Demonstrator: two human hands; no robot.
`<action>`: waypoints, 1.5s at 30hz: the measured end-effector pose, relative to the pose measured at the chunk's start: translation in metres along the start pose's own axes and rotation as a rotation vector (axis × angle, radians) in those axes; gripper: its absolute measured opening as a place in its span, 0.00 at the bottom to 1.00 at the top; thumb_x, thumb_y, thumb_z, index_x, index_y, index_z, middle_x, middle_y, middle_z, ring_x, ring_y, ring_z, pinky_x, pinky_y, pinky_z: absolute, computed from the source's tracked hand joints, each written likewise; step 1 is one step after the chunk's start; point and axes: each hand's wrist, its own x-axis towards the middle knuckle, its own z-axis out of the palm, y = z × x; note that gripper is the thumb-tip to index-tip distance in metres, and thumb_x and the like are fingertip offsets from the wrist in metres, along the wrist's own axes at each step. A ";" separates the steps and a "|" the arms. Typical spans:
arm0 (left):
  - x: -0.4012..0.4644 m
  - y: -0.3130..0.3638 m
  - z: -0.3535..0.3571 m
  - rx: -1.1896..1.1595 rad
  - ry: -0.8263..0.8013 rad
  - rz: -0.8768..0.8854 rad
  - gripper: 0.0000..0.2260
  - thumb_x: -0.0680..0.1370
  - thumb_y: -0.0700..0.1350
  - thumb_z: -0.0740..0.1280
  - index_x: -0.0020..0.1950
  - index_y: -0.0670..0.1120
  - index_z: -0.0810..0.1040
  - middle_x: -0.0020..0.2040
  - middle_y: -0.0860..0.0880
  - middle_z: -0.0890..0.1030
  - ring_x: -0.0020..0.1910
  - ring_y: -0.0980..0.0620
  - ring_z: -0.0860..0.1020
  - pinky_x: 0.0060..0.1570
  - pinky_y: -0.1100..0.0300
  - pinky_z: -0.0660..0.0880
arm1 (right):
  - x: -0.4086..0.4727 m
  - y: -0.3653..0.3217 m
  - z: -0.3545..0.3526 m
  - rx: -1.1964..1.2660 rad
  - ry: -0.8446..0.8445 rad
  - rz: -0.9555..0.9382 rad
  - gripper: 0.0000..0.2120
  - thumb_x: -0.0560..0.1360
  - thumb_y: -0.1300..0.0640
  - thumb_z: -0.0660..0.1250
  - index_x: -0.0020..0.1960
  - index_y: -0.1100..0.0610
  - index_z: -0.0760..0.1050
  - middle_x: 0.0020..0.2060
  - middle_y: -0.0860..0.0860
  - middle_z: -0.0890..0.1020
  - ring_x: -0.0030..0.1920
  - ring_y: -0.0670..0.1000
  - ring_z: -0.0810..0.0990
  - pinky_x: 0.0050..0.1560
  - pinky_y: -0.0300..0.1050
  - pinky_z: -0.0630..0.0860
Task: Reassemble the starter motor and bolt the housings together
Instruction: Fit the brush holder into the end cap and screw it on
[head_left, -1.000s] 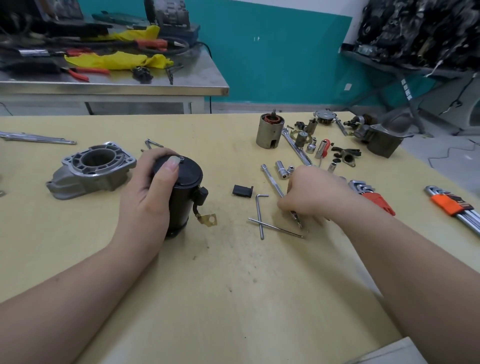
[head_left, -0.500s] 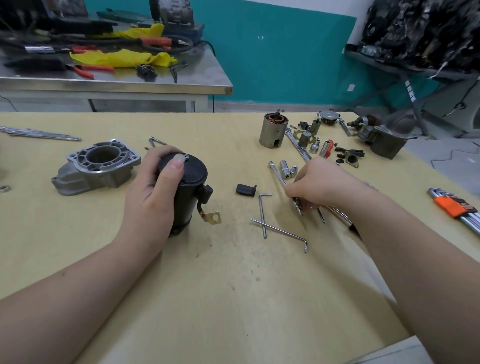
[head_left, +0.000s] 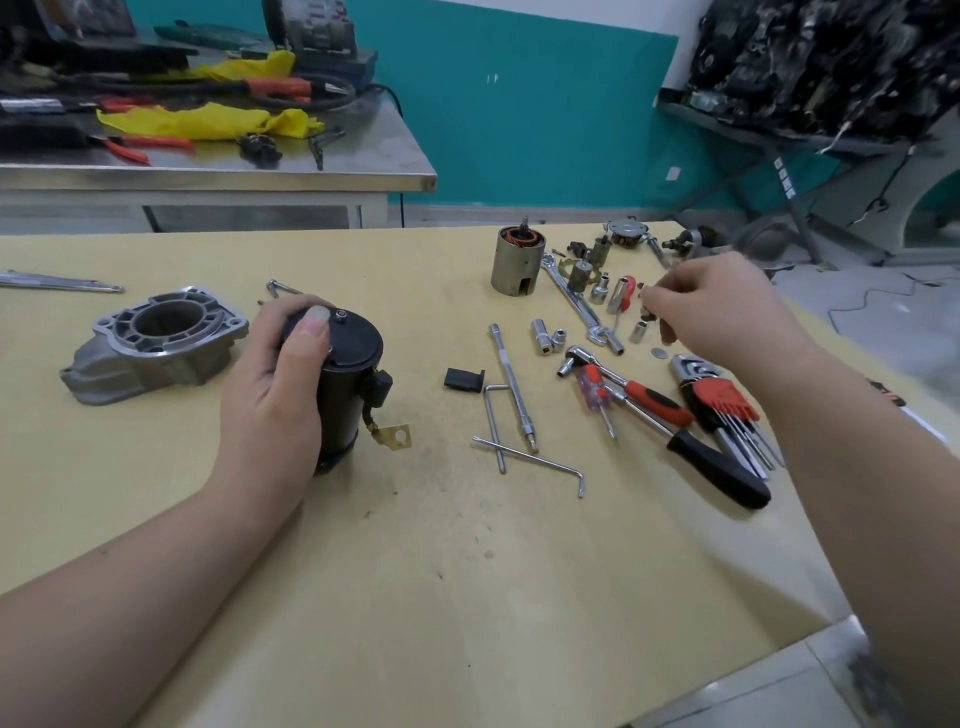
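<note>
A: Surface: yellow worktable (head_left: 415, 571), scuffed. Behind it, a teal wall and a steel bench (head_left: 218, 176) at far left, loaded with yellow rags and red-handled pliers.

B: Task items?

A: Black motor body (head_left: 348, 384), standing upright, left of centre. Brass terminal tab (head_left: 396, 436) on a short lead at its near right side. Grey cast housing (head_left: 156, 343), further left, open bore facing up, apart from the body. Armature in its metal sleeve (head_left: 517, 260), upright, far centre, copper windings showing at the top.

B: Hands?

A: Left hand (head_left: 272, 395): wrapped round the black motor body from the left, thumb laid across the top cap. Right hand (head_left: 722, 312): raised over the small parts at far right, fingers curled, tips pinched together. Something small and dark at the fingertips; too blurred to identify or to confirm as held.

B: Loose tools?

A: Centre: black plastic clip (head_left: 464, 379); two hex keys (head_left: 524, 457), crossed; long extension bar (head_left: 511, 389) beside them. Right of those: ratchet handle (head_left: 670, 415) with red and black grip, small screwdriver (head_left: 597, 400) lying across it, folding hex key set (head_left: 722, 400) in a red holder. Further off: chrome sockets (head_left: 545, 338), an open-end spanner (head_left: 571, 301), a flat washer (head_left: 660, 353). Far right edge: brush plate (head_left: 626, 234) and other dark parts, not clearly made out.
</note>
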 end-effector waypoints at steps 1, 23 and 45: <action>0.000 0.000 0.001 0.003 -0.002 0.005 0.10 0.81 0.59 0.63 0.54 0.55 0.79 0.47 0.37 0.79 0.35 0.47 0.86 0.33 0.60 0.79 | -0.002 0.004 -0.001 -0.037 -0.016 0.004 0.11 0.80 0.46 0.68 0.44 0.48 0.83 0.30 0.47 0.84 0.31 0.46 0.81 0.34 0.46 0.77; 0.003 -0.003 0.007 0.025 -0.017 0.052 0.07 0.86 0.51 0.61 0.55 0.52 0.77 0.43 0.45 0.82 0.35 0.50 0.86 0.36 0.63 0.80 | -0.048 0.013 0.023 -0.103 -0.332 -0.239 0.19 0.74 0.61 0.69 0.60 0.43 0.82 0.44 0.42 0.82 0.42 0.46 0.82 0.47 0.50 0.83; 0.007 0.001 -0.063 0.507 0.043 0.139 0.12 0.81 0.67 0.59 0.58 0.63 0.74 0.52 0.63 0.81 0.53 0.58 0.80 0.50 0.58 0.75 | -0.092 -0.154 0.078 1.217 -0.423 -0.356 0.15 0.81 0.68 0.65 0.57 0.55 0.87 0.53 0.54 0.89 0.55 0.56 0.88 0.58 0.56 0.85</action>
